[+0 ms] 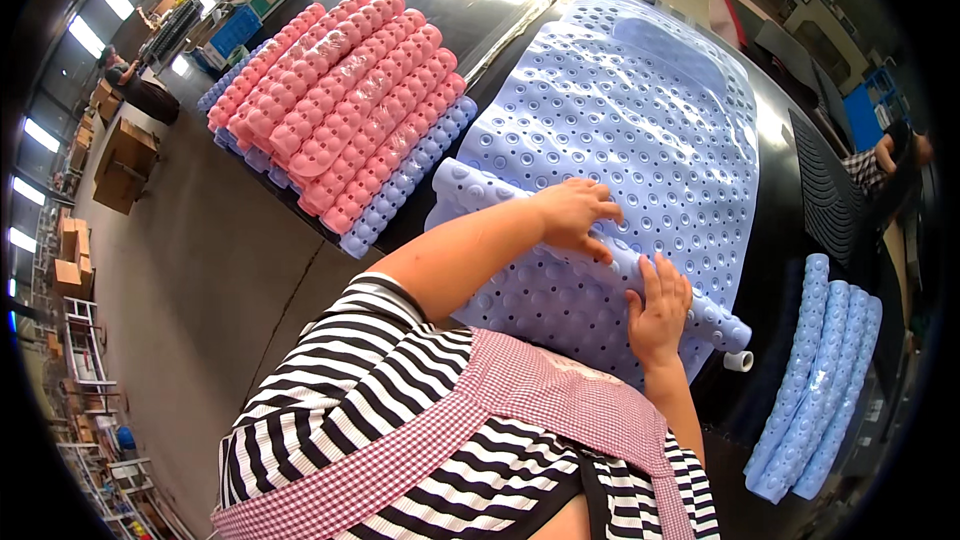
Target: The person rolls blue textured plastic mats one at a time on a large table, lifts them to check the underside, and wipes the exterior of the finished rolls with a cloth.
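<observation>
A light blue bath mat with suction cups lies spread over the dark table. Its near part is turned into a loose roll that runs slantwise across the mat, and more of the mat hangs below it, toward my body. My left hand rests over the middle of this roll, fingers bent and spread apart. Further right, my right hand lies against the roll with its fingers stretched upward and the thumb apart. Neither hand closes around the mat.
Left of the mat is a stack of rolled pink mats with rolled blue mats under and beside it. Several rolled blue mats stand at the right. Small white rolls sit by the table edge. Another person is far left.
</observation>
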Available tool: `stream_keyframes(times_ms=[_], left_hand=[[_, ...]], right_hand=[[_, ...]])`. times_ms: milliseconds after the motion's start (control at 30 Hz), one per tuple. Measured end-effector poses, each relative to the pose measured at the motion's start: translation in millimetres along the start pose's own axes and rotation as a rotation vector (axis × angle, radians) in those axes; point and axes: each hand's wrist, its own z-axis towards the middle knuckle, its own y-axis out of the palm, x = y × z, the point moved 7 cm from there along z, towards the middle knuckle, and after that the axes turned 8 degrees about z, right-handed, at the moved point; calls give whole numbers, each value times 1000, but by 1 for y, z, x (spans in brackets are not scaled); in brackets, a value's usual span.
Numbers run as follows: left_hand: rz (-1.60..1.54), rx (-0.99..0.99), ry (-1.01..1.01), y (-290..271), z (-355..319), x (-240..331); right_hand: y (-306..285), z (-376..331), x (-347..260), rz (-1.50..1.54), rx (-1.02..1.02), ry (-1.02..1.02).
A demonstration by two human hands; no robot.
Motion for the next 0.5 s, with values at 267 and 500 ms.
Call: stream_keyframes(times_ms=[267,500], left_hand=[[91,43,-212,-12,36,-3],[289,-114,-185,-8,34,-6]], right_hand=[[19,74,79,110,-264,390],[13,125,90,112,-140,459]])
